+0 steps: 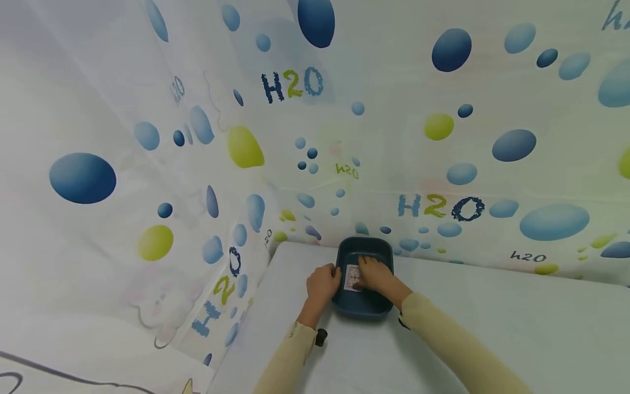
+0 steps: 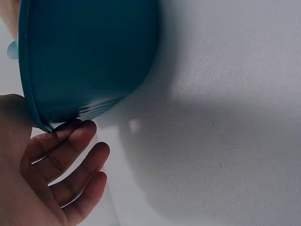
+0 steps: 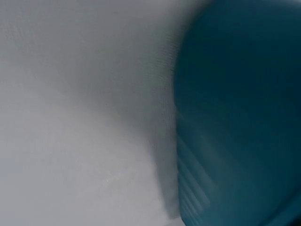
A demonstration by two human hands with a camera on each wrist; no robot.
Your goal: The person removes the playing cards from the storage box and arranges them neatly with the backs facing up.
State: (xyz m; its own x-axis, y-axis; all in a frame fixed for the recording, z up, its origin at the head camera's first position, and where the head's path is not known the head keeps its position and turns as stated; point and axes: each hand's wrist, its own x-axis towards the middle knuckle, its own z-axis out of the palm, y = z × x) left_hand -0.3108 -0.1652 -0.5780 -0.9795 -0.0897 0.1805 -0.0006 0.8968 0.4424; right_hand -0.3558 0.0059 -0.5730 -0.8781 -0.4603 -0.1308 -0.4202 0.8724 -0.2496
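A dark teal plastic basin (image 1: 364, 312) stands on the white table in the head view. At its left side my left hand (image 1: 322, 282) holds the rim; in the left wrist view, the thumb lies over the rim and the fingers curl beneath the ridged outer wall (image 2: 89, 56). Inside the basin, my right hand (image 1: 376, 274) has thumb and fingers at a playing card (image 1: 351, 277) with a patterned face, apparently pinching its right part. Whether it is one card or a stack is too small to tell. The right wrist view shows only the basin's outer wall (image 3: 235, 113).
A white-covered table (image 1: 492, 323) extends to the right of the basin. Behind and to the left rise white sheets (image 1: 384, 142) printed with blue and green drops. A small black object (image 1: 321, 337) sits at the left cuff.
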